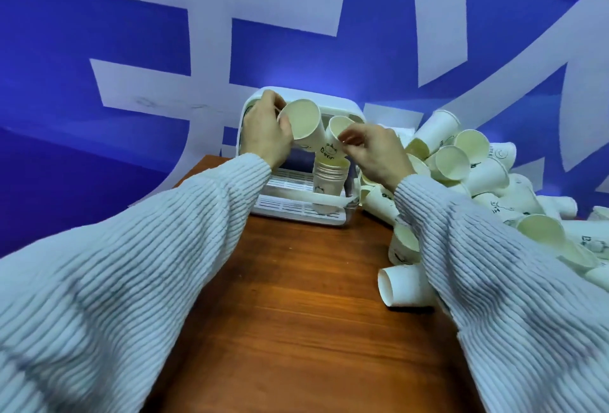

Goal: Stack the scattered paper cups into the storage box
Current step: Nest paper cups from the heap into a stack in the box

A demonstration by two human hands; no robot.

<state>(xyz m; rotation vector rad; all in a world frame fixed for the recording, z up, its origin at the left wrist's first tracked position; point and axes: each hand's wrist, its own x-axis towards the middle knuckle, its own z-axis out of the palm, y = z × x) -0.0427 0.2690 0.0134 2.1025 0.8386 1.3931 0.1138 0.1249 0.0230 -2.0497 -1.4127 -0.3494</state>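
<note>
A tilted cup (304, 122) is grasped by the left hand (263, 129), another cup (336, 136) pinched by the right hand (372, 152), above the stack (329, 175) in the box (349, 109).

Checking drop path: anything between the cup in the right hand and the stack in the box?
Nothing visible. The right hand holds its cup directly above the stack; the left hand's cup is beside it, left.

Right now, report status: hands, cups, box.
Left hand grips a cup. Right hand pinches another cup above the stack in the box. Loose cups piled right.
</note>
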